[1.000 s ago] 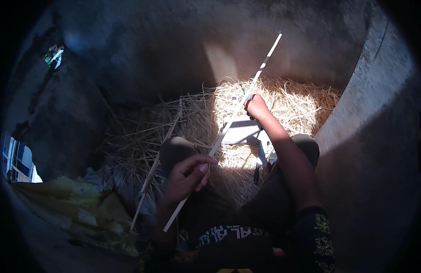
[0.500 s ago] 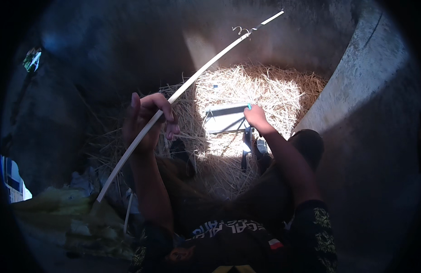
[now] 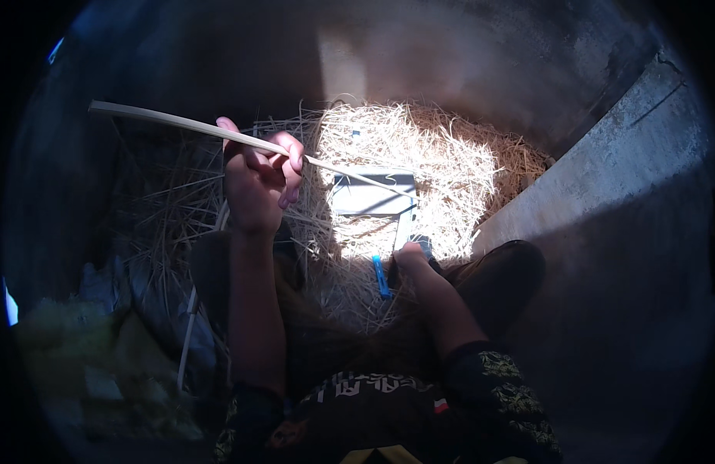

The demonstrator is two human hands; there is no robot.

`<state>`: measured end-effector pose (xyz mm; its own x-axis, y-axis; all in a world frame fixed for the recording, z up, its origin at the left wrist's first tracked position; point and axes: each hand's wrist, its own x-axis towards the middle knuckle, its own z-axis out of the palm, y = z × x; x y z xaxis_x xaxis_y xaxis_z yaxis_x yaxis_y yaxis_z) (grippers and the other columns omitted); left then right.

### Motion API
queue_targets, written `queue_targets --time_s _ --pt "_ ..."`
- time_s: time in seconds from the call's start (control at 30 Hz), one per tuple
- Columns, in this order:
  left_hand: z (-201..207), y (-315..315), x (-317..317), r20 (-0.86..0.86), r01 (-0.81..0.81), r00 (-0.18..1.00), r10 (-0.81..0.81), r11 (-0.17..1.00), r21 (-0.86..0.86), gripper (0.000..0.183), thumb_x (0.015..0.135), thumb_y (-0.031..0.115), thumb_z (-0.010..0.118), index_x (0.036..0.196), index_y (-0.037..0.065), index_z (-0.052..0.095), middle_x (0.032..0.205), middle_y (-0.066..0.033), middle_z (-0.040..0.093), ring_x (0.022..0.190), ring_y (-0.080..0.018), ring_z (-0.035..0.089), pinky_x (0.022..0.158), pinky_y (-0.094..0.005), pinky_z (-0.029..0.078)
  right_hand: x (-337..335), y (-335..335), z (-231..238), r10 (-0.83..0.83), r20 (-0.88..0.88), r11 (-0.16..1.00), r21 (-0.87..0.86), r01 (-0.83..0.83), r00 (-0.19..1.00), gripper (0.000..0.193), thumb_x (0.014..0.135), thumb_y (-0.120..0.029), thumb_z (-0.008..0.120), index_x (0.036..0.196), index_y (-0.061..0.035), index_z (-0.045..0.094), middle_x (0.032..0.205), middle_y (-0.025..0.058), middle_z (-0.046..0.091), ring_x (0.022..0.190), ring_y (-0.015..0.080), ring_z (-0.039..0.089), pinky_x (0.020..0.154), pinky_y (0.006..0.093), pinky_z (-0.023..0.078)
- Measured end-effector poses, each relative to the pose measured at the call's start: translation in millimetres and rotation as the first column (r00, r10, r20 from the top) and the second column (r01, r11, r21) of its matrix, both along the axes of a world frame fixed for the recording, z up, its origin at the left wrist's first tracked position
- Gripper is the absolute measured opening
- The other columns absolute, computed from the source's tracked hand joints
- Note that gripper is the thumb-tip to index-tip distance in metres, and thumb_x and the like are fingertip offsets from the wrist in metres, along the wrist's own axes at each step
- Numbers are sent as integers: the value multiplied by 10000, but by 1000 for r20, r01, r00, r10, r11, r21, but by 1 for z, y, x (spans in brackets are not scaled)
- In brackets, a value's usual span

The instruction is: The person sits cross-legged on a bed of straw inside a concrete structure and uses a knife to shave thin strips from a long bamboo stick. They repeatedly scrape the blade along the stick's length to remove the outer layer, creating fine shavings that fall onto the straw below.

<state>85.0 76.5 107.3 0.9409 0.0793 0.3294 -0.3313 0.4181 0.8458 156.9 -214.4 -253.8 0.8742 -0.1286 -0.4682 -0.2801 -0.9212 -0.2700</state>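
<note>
In the head view, our left grip point(image 3: 258, 179) is holding the pale strip point(image 3: 168, 120) in its fingers; the strip is poking out left of that grip and tapering away to its right, towards the whitish block point(image 3: 369, 199) amid the straw point(image 3: 450, 158). Our right grip point(image 3: 416, 260) is lying curled, just beside a slim blue object point(image 3: 381, 277) on its left; whether it is gripping anything, we cannot tell. For steady handling, we should be balancing the strip near its middle, fingers lying clear of its edges.
</note>
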Motion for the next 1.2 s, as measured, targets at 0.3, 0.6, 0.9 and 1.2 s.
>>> queue_targets --time_s 0.3,0.6,0.9,1.2 --pt "6 22 -21 261 -60 962 80 995 -81 849 984 708 206 753 -21 576 443 -8 408 326 -80 348 327 -216 251 -26 13 20 65 -79 997 51 -61 995 522 692 -385 820 1033 -2 721 1052 200 719 997 290 712 854 379 570" --pt "4 12 -31 347 -228 909 230 973 -47 683 1026 585 362 800 -19 587 449 23 394 330 -48 307 355 -216 247 -20 17 5 -117 -166 982 -169 88 979 668 654 -411 869 1180 -50 671 1234 120 671 1120 228 668 941 392 544" --pt "8 -7 -42 350 -518 765 541 839 -167 639 1012 583 411 762 13 558 569 -23 472 370 -62 339 408 -216 291 12 -23 -41 14 -257 956 -281 -89 966 466 833 -326 741 1223 -83 660 1200 118 686 1196 317 619 997 447 504" --pt "12 -7 -32 351 -578 749 561 813 -68 496 1035 475 462 834 34 569 542 22 412 405 -42 308 567 -220 395 30 30 85 -531 423 807 516 287 734 517 940 -407 519 998 88 657 933 299 681 962 451 650 886 494 477"
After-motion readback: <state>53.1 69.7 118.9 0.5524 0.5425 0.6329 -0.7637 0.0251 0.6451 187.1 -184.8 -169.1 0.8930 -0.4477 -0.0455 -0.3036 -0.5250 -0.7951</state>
